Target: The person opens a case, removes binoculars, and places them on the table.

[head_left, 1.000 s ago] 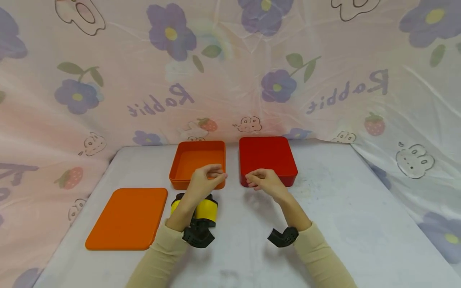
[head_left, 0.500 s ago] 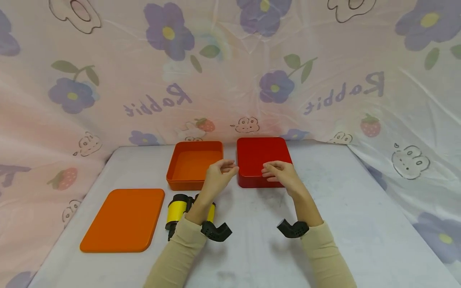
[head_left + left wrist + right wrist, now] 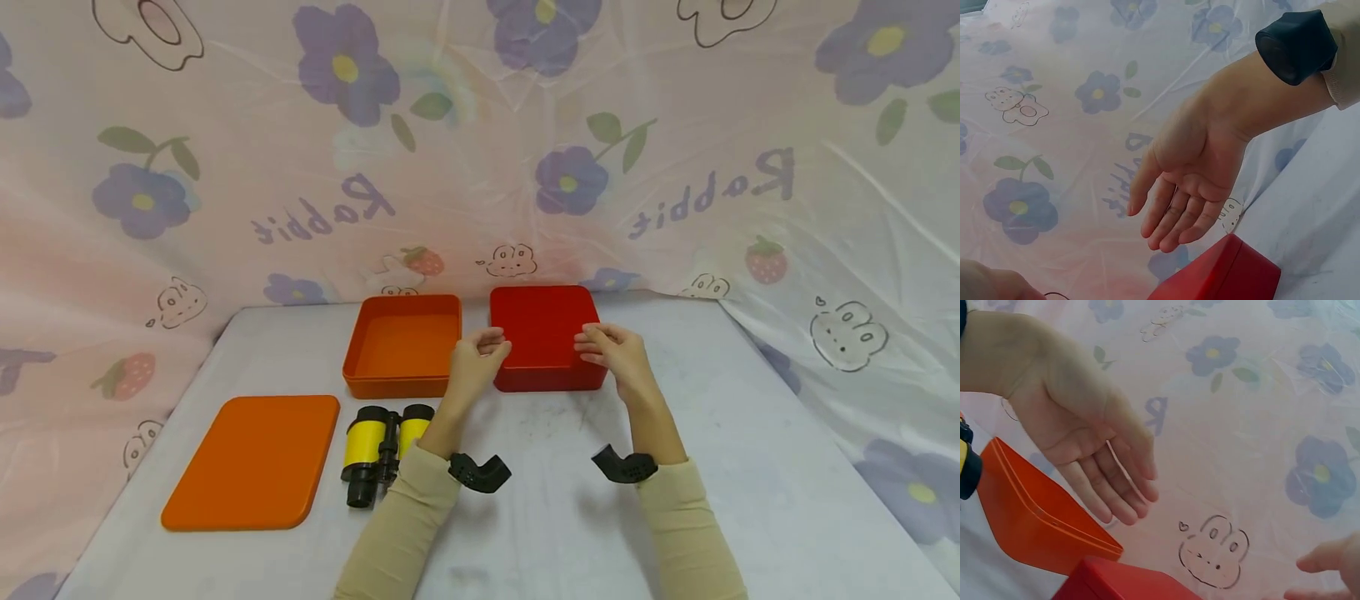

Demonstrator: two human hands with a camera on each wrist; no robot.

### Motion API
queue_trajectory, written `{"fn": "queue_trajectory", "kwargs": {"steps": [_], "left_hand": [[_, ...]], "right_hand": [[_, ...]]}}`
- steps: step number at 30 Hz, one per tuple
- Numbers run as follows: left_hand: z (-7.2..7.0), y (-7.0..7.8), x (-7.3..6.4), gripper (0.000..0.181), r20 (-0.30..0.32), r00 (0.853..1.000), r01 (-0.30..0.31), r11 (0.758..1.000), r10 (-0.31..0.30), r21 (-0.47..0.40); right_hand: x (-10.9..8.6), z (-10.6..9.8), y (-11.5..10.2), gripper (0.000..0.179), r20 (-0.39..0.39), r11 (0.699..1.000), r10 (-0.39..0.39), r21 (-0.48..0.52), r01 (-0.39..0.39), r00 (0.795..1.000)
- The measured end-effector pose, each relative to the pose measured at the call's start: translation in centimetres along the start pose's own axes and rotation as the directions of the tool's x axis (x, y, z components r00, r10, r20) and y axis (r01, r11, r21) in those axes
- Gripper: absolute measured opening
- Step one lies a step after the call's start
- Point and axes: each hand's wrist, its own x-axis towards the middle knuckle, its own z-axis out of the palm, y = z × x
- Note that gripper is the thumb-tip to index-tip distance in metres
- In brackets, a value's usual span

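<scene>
The yellow-and-black binoculars (image 3: 366,440) show more now; my left hand (image 3: 472,364), relaxed and empty, has shifted right, bracketing the shiny red square box (image 3: 543,337) on the far tabletop (image 3: 555,542) with my right hand (image 3: 626,357), also shifted right, loose-fingered, empty.

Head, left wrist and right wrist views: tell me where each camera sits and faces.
Head: on the head, facing forward and down at the table; both sleeves, left grip and right grip show.
Left wrist: left camera, on that wrist, facing across at right grip and red box; lower left, part of left grip.
Right wrist: right camera, on that wrist, facing across at left grip and orange box; lower right, part of right grip.
Head and right wrist both show the binoculars.
</scene>
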Motion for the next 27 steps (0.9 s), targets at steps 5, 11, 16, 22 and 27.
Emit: {"fn": "queue_trajectory", "kwargs": {"steps": [5, 11, 16, 22, 27], "left_hand": [[1.1, -0.2, 0.4, 0.033, -0.015, 0.999, 0.029, 0.999, -0.029, -0.038], [2.0, -1.1, 1.4, 0.032, -0.117, 0.993, 0.017, 0.994, -0.03, -0.112], [2.7, -2.3, 2.1, 0.032, -0.22, 0.976, -0.018, 0.992, -0.01, -0.127], [3.4, -3.4, 2.7, 0.037, -0.269, 0.962, 0.01, 0.994, -0.038, -0.105], [3.2, -4.3, 3.4, 0.041, -0.293, 0.952, 0.071, 0.994, -0.091, -0.078]], "right_hand": [[0.3, -1.2, 0.3, 0.05, -0.081, 0.995, 0.033, 0.102, -0.024, 0.996], [0.8, -2.5, 1.0, 0.01, -0.174, 0.968, 0.073, 0.251, -0.028, 0.982], [1.1, -3.2, 1.7, 0.007, -0.211, 0.951, 0.126, 0.302, -0.057, 0.969], [1.8, -3.9, 2.9, 0.006, -0.195, 0.933, 0.182, 0.345, -0.106, 0.964], [3.5, -3.8, 4.2, 0.01, -0.193, 0.942, 0.205, 0.305, -0.139, 0.96]]}}
